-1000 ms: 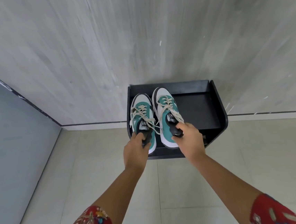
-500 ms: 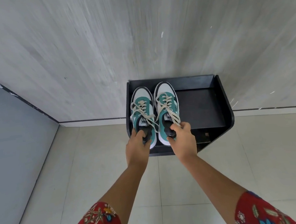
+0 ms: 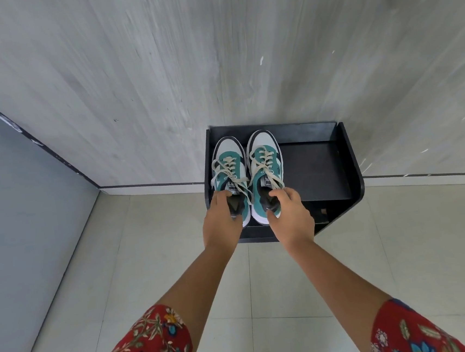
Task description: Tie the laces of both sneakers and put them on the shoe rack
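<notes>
Two teal sneakers [image 3: 249, 171] are sitting side by side on the black shoe rack's [image 3: 350, 158] top shelf, toes toward the wall. Left hand [image 3: 221, 225] and right hand [image 3: 290, 218] are each pinching a heel collar, likely steadying placement.

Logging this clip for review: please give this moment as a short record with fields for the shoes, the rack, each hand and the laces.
shoes: left sneaker and right sneaker side by side, toes toward the wall
rack: black shoe rack, sneakers on the left part of its top shelf
left hand: gripping left sneaker's heel collar
right hand: gripping right sneaker's heel collar
laces: tied on both
</notes>
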Demonstrator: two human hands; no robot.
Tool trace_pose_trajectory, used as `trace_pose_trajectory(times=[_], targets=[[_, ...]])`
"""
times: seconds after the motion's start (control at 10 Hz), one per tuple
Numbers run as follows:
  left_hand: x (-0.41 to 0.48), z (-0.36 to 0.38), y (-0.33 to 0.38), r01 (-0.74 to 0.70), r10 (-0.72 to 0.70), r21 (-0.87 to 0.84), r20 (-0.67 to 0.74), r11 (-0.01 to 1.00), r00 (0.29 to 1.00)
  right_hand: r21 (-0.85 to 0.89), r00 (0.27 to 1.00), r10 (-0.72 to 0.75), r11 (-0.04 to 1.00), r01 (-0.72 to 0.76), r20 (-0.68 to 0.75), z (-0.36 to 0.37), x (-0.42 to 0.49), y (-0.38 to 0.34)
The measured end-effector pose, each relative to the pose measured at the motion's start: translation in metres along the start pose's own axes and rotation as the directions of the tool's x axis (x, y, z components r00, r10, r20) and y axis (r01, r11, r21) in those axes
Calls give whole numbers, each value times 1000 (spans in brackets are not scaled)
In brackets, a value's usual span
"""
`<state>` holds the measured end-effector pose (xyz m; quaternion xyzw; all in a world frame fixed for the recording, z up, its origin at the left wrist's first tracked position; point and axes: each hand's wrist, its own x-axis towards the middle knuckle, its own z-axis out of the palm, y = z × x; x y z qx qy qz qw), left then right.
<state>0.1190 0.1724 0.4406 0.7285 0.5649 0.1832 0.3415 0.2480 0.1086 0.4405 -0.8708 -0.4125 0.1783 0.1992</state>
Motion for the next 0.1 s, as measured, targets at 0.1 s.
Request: trace_pose_trajectory(times=[0.1], targets=[[-9,-23,17,-17,20,32,-77,999,997,74,998,-40,996,43,-47,-29,-12,-10]])
